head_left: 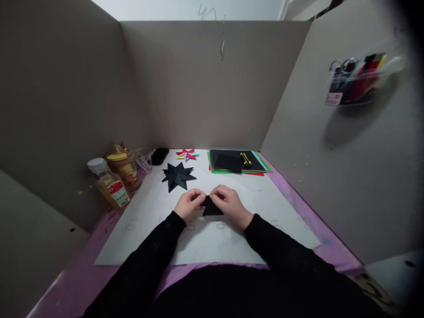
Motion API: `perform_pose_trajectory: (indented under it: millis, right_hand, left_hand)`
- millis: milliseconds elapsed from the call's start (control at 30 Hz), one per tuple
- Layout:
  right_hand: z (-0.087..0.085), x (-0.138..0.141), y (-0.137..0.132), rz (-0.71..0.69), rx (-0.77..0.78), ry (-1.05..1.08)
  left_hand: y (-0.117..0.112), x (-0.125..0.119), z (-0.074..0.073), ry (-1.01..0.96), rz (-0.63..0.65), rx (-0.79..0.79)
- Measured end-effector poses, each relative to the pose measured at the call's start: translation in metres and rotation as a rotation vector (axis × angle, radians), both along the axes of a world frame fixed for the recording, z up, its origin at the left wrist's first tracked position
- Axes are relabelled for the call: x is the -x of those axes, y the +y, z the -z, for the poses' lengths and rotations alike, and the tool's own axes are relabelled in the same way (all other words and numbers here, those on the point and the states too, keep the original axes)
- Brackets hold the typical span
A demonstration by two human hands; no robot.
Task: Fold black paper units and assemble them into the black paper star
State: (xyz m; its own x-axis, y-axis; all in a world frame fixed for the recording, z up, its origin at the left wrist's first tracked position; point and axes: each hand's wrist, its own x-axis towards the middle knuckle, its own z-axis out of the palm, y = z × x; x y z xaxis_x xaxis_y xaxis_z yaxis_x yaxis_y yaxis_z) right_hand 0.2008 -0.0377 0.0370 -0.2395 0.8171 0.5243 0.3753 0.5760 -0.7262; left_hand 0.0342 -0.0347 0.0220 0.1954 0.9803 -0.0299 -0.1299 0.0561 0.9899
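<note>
A small piece of black paper (212,208) is held just above the white sheet, its lower edge nearly straight. My left hand (191,204) pinches its upper left side between thumb and fingers. From the other side, my right hand (230,203) pinches the top edge, and its fingers cover the paper's right part. Beyond my left hand lies a black folded paper star (179,176) with several points. Behind that sits a smaller multicoloured paper star (188,154).
A stack of coloured paper (217,152) lies at the back right, with a yellow and black cutter (245,160) on it. A bottle (114,187), a brown cup (124,165), a clear plastic cup (144,159) and a phone (160,156) line the left. Grey panels enclose three sides; a pouch (357,84) hangs right.
</note>
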Motion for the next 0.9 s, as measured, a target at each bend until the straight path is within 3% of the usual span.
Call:
perform_pose_trajectory:
  millis: [133,300,533,833,900]
  right_hand:
    - [0.0,-0.004,0.008,0.088,0.128,0.228]
    - [0.004,-0.002,0.011,0.089,0.259,0.374]
    - [0.007,0.003,0.009,-0.054,0.436,0.376]
    - [0.007,0.002,0.01,-0.044,0.399,0.299]
    - [0.006,0.005,0.008,-0.053,0.402,0.278]
  left_hand:
    - [0.002,0.003,0.002,-0.017,0.015,0.018]
    - [-0.001,-0.002,0.001,0.04,0.028,-0.02]
    - [0.001,-0.002,0.005,0.153,-0.097,-0.097]
    - [-0.002,-0.002,0.002,0.085,0.045,-0.035]
    - [-0.002,-0.002,0.001,0.071,0.029,-0.022]
